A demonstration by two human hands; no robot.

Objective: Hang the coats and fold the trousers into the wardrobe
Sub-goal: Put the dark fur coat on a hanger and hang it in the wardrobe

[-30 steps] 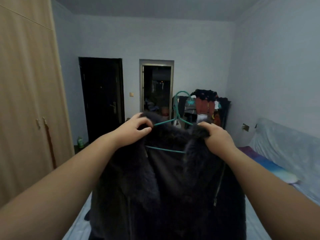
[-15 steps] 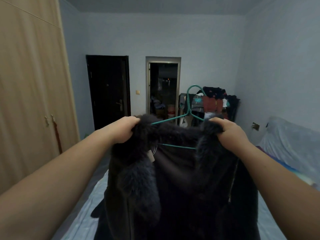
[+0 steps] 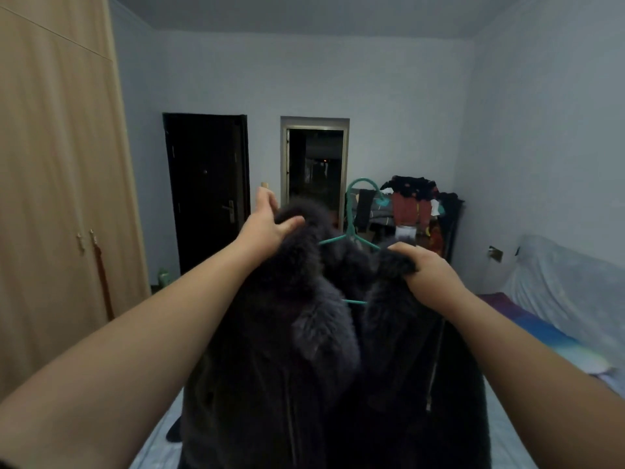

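Currently the step in hand is seating a coat (image 3: 304,350) on a hanger (image 3: 350,228), ahead of hanging it in the wardrobe (image 3: 57,198).

Hand state:
- The left hand (image 3: 267,225) lies on the left side of the fur collar, thumb over the top of the fur, fingers extended behind it. The fingers look loosely spread, not clenched.
- The right hand (image 3: 426,275) is curled round the right end of the collar and grips it.

Coat condition: dark, heavy pile fabric with a thick grey fur collar and a metal zip down the open front. It is held up at chest height in front of the person, above a pale bed. The teal hook and both shoulders of the hanger show above the collar; its lower bar shows in the front opening. The left shoulder appears bunched and raised, so the coat is judged not yet square on the hanger.

Next move, as a judgement: settle the left shoulder over the hanger arm, take the hook, then turn left to the wardrobe. Its doors are closed, so one hand must be free to open them.
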